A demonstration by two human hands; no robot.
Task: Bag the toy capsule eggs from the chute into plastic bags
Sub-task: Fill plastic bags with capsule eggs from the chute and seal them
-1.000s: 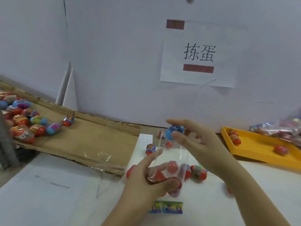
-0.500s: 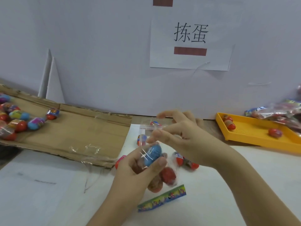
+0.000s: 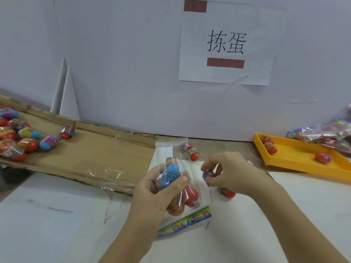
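Observation:
My left hand [image 3: 163,188] grips a clear plastic bag [image 3: 171,149] upright above the white table. Inside it sit a blue capsule egg [image 3: 170,174] and red eggs [image 3: 190,195], and a colourful printed strip [image 3: 185,222] runs along its bottom. To the right of the bag's side, my right hand [image 3: 231,173] pinches a purple-blue egg [image 3: 208,174] in its fingertips. A few loose eggs lie on the table: one beyond the bag [image 3: 193,153], one under my right hand [image 3: 227,192]. On the cardboard chute [image 3: 85,154] at the left, several eggs [image 3: 28,138] are piled.
A yellow tray [image 3: 296,160] at the right holds a few loose eggs, with filled bags [image 3: 330,134] heaped at its far end. A white wall with a paper sign [image 3: 226,44] stands close behind. White paper sheets [image 3: 47,215] cover the table's front left.
The blue egg my right hand dropped in now sits in the bag under my left thumb. My right hand has let go of the bag's mouth and now pinches a purple-blue egg.

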